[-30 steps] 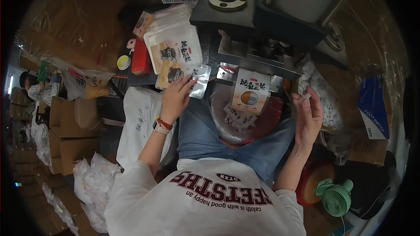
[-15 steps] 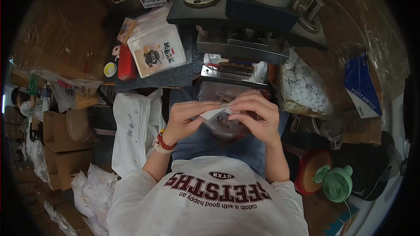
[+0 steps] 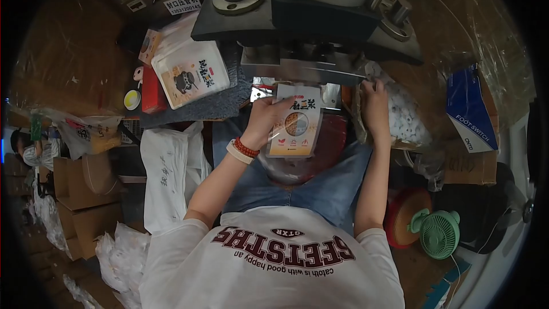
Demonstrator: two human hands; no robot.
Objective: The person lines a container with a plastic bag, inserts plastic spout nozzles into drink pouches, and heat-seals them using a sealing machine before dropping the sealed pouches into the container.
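My left hand is closed on the top end of a printed pouch, thumb across its front. White and yellow with a round picture of beans, the pouch hangs over my lap, just in front of the press machine's metal jaws. My right hand is at the left side of a box of small white plastic pieces, fingers curled together. Whatever those fingers hold, if anything, is too small to make out. Between my knees sits a dark red container with clear plastic over it.
A stack of similar pouches lies on a grey cloth at the left, beside a red box. The press machine stands ahead. To the right are a blue foot-switch box and a green fan.
My hands were together working at a white pouch edge; now they are apart. The left holds the pouch upright with its print showing, and the right has moved to the box of white pieces.
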